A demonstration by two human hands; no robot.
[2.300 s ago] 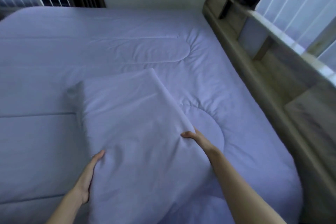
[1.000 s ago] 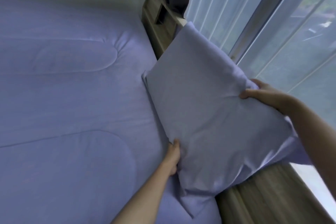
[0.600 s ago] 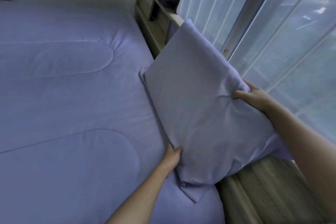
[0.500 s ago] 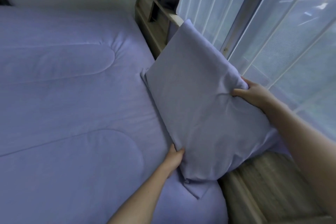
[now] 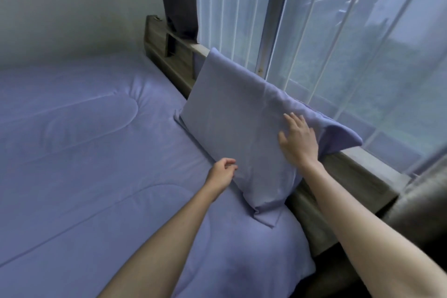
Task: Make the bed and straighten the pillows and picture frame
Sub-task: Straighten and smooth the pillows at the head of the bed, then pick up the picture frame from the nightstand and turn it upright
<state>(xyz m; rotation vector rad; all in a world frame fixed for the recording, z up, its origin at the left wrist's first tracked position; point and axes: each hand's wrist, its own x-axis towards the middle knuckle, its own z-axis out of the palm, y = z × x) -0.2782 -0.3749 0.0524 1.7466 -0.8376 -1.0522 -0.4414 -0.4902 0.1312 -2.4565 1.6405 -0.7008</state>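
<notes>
Lavender fabric pillow (image 5: 232, 133) against wooden headboard (image 5: 157, 40); right hand (image 5: 298, 144) spread flat on it, left hand (image 5: 221, 173) curled at edge, grip unclear

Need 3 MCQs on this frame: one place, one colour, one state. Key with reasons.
1. Where does the pillow stand?
A. flat at mid-bed
B. propped against the wooden headboard
C. on the floor
2. What colour is the pillow?
A. lavender-blue, like the comforter
B. white
C. green
3. How does the right hand lie?
A. fisted, off the pillow
B. gripping the curtain
C. flat on the pillow, fingers straight
Key: 1 B, its back leans on the headboard; 2 A, same tint as the comforter; 3 C, palm and straight fingers rest on it.
</notes>
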